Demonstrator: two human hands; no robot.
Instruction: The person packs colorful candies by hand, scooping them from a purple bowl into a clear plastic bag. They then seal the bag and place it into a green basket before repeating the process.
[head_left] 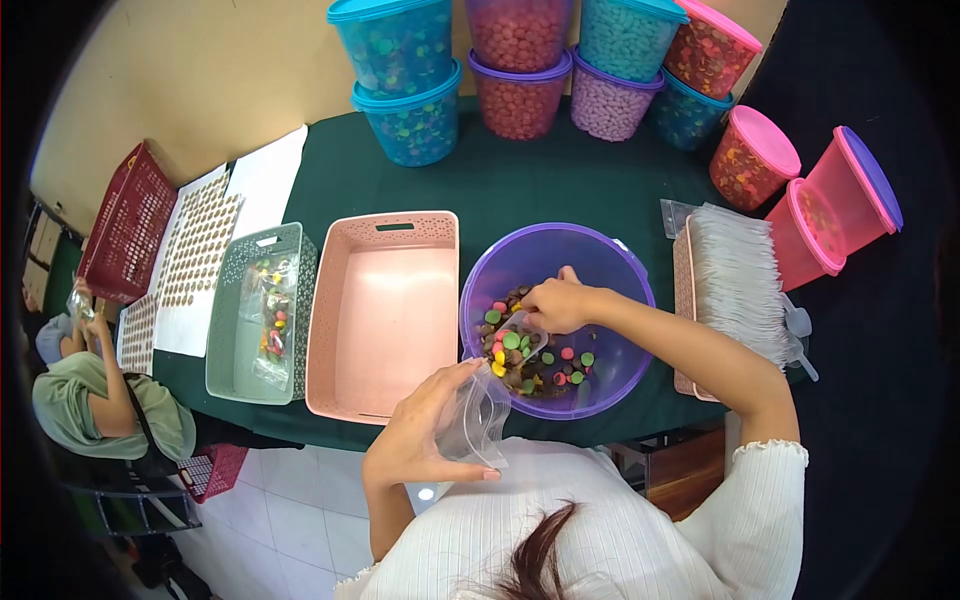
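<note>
My right hand (562, 302) is closed on a clear plastic scoop (522, 338) inside the purple tub (620, 270). Colourful round candies (512, 342) in green, pink, yellow and brown fill the scoop and lie in the tub's bottom. At the tub's near left rim, my left hand (425, 425) grips a clear plastic bag (472, 415) between thumb and fingers. The bag's mouth faces the scoop, and no candies show inside it. Left of the tub stands a pink basket (385, 300) with a bare bottom.
A green basket (225, 350) holds filled candy bags (272, 320). Flat clear bags (738, 285) stand packed in a box at right, with spare scoops (798, 320) beside it. Lidded candy tubs (410, 125) line the back. At far left, another person (110, 390) handles a clear bag.
</note>
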